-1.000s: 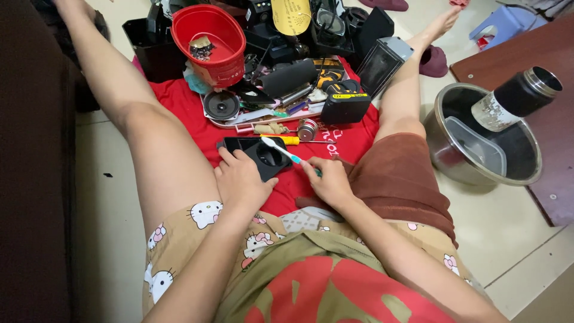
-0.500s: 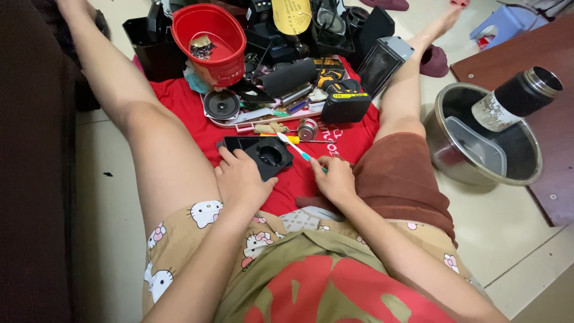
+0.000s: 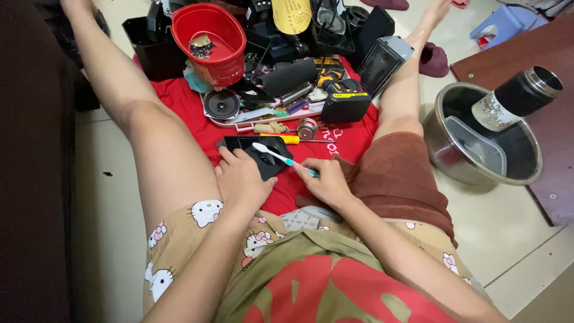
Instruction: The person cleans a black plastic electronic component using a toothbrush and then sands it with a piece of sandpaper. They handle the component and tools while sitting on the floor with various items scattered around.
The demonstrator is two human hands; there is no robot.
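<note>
I sit on the floor with my legs spread around a red cloth. My left hand holds down a flat black plastic part with a round hole, resting on the cloth. My right hand grips a toothbrush with a white head and teal handle. Its bristle end lies on top of the black part, close to my left fingers.
Beyond the part lie a yellow-handled screwdriver, a round speaker, a black battery pack and a red bucket among several black items. At right stands a steel pot with a dark bottle leaning on it.
The toothbrush head has swung from the right side of the black part back to the left across it. My left hand stays pressed on the part.
</note>
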